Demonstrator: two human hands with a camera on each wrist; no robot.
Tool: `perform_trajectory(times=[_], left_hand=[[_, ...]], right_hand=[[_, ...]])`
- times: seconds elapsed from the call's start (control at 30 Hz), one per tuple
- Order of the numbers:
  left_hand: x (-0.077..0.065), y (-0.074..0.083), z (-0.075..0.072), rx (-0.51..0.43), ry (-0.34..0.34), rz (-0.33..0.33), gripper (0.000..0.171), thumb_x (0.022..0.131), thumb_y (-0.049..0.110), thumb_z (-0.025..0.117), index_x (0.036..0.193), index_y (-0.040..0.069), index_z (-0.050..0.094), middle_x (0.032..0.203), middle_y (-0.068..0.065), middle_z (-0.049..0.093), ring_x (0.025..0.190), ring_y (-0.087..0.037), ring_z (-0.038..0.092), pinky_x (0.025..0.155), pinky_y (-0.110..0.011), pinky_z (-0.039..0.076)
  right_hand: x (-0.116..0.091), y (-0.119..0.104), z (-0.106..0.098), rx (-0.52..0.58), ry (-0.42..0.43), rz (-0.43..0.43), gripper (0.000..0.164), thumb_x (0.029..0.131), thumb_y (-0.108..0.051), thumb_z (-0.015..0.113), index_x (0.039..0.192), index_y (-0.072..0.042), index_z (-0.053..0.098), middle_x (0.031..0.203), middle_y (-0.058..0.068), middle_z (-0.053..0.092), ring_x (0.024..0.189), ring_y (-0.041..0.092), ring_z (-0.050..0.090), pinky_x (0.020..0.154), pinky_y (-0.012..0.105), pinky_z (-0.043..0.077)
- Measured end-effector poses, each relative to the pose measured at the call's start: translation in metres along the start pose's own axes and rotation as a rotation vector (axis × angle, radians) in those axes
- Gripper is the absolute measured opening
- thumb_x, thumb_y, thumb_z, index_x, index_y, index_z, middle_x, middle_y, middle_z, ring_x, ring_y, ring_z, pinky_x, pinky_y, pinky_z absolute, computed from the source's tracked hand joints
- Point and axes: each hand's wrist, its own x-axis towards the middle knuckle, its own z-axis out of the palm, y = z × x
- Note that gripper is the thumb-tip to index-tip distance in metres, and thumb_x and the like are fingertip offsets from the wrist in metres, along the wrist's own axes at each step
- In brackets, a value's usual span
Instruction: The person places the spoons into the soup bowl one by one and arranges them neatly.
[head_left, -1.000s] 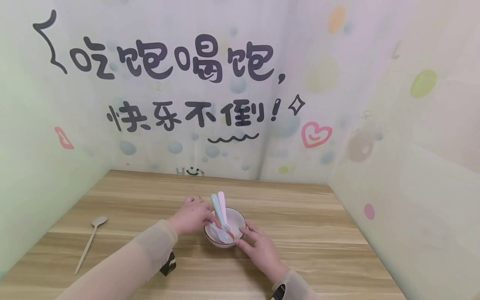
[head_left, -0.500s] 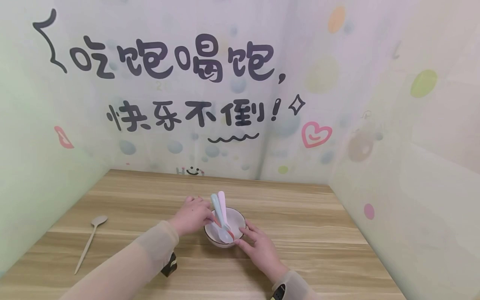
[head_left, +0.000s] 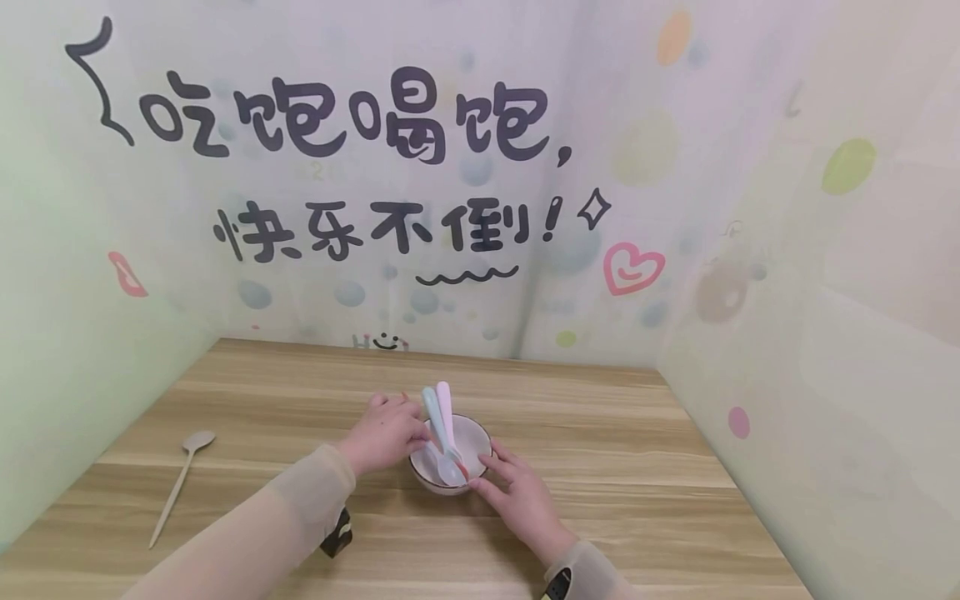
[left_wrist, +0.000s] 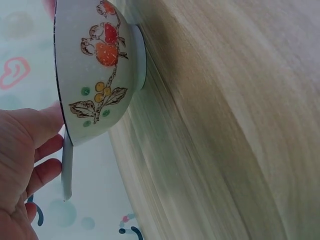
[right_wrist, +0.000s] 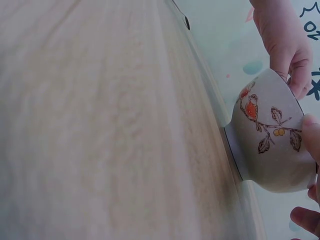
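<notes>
A white bowl [head_left: 474, 435] with a dark rim stands on the table, painted with birds and leaves in both wrist views. Inside lean a blue-handled spoon [head_left: 433, 408], a pink-handled spoon [head_left: 444, 398], a pale spoon [head_left: 451, 473] and an orange spoon [head_left: 462, 471]. At the bowl's left rim, my left hand [head_left: 386, 433] pinches a spoon; its fingers hide most of that handle, and an orange tip shows behind them. My right hand [head_left: 523, 504] holds the bowl's right side, thumb and fingertips at the rim. A blue-grey handle [left_wrist: 67, 172] juts past the rim in the left wrist view.
A long beige spoon [head_left: 177, 496] lies by itself on the left of the wooden table [head_left: 615, 483]. Light printed walls rise behind the table and on both sides, the back wall [head_left: 315, 308] bearing large dark lettering.
Both hands and the bowl stay nearly in place. Slightly more of the orange tip shows behind my left hand, and less orange shows beside its fingertips.
</notes>
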Motion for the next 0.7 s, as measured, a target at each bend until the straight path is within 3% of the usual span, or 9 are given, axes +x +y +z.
perform_trajectory(times=[0.3, 0.7], left_hand=[[-0.0006, -0.0002, 0.0017, 0.007, 0.002, 0.015, 0.010, 0.082, 0.023, 0.076, 0.091, 0.021, 0.076, 0.093, 0.008, 0.062, 0.094, -0.017, 0.058, 0.081, -0.042, 0.031], [-0.0059, -0.0032, 0.0074, -0.031, 0.017, 0.024, 0.015, 0.084, 0.023, 0.074, 0.098, 0.018, 0.075, 0.101, 0.004, 0.066, 0.101, -0.022, 0.057, 0.089, -0.050, 0.031]], right_hand=[[-0.0001, 0.0006, -0.0001, -0.004, 0.000, -0.005, 0.054, 0.085, -0.049, 0.065, 0.121, -0.009, 0.067, 0.141, 0.012, 0.050, 0.125, 0.035, 0.050, 0.100, 0.050, 0.040], [0.0003, 0.0009, 0.0008, 0.000, 0.003, -0.015, 0.053, 0.086, -0.048, 0.066, 0.121, -0.009, 0.067, 0.140, 0.013, 0.051, 0.126, 0.034, 0.050, 0.100, 0.049, 0.040]])
